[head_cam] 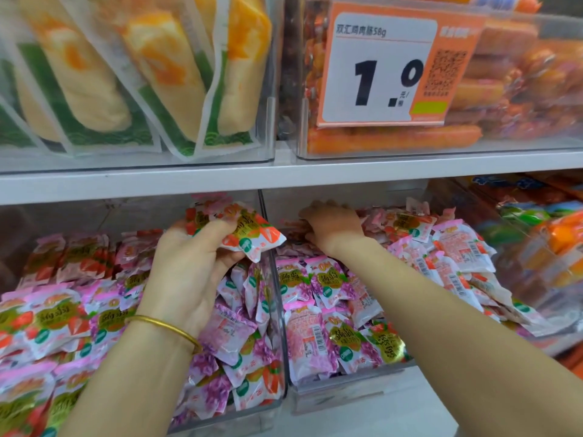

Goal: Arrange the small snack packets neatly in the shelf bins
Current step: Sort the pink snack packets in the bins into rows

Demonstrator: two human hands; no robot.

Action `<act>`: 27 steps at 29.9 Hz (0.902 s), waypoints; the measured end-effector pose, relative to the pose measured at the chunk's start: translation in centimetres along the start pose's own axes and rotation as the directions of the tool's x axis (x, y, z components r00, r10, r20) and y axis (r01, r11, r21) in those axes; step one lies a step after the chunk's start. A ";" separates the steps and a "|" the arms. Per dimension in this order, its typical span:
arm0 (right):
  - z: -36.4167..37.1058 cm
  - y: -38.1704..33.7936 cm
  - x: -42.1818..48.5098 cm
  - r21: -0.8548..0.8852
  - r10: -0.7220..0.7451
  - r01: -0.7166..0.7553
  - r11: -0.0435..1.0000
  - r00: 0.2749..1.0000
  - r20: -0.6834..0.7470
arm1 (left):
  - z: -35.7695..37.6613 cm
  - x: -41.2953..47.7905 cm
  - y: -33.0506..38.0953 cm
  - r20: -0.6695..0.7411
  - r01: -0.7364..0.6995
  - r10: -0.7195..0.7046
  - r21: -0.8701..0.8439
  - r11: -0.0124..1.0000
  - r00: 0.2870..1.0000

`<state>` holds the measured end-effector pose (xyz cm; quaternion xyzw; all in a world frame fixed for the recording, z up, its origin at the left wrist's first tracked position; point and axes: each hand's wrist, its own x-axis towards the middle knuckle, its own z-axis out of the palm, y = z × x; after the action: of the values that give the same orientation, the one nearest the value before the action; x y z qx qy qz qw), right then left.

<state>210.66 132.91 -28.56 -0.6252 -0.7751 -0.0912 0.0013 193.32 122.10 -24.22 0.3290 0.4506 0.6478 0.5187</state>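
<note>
Two clear shelf bins stand side by side on the lower shelf, split by a clear divider wall (277,294). Both hold piles of small pink, purple and red snack packets. My left hand (192,266), palm up with a gold bangle at the wrist, grips a bunch of red-and-white packets (249,230) above the left bin (220,414). My right hand (331,223) reaches deep into the right bin (347,378), with its fingers curled down onto packets at the back. Whether it grips one is hidden.
The white shelf board (284,175) runs just above both hands. On it stand a clear bin of green-and-yellow bread packs (151,83) and a bin of orange sausages (504,89) with a price card (385,64). Orange packs (542,247) fill the bin at the right.
</note>
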 end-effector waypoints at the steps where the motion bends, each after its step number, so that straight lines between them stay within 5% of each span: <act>1: 0.1 0.3 -0.1 -0.047 0.010 -0.010 0.999 1.000 -0.004 | -0.1 0.0 0.1 0.002 0.003 -0.003 -0.005 1.000 1.000; 12: -1.2 4.7 -5.4 -0.066 -0.025 0.010 0.998 0.973 -0.231 | 0.0 -0.4 0.2 0.034 0.010 -0.010 -0.002 1.000 0.999; 19: -4.2 6.8 -10.4 -0.139 0.014 -0.002 0.990 0.997 0.080 | 0.3 -0.5 -0.2 0.076 -0.003 0.000 0.036 0.999 0.997; 22: -5.4 5.5 -9.8 -0.129 0.008 -0.010 0.992 1.000 -0.017 | 0.8 -0.7 -0.3 0.077 0.000 -0.003 0.047 0.999 0.997; 25: -4.7 3.6 -6.6 0.061 -0.145 0.156 0.986 0.976 -0.162 | 1.1 -0.7 -0.2 0.080 -0.004 0.000 0.054 0.999 0.997; 27: -3.1 2.4 -4.6 0.071 -0.268 0.265 0.962 0.963 0.030 | 1.2 -0.7 -0.3 0.073 -0.004 0.001 0.044 0.999 0.997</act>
<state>213.66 128.52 -25.71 -0.5164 -0.8547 -0.0523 -0.0054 194.63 121.69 -23.99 0.3643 0.4454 0.6258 0.5265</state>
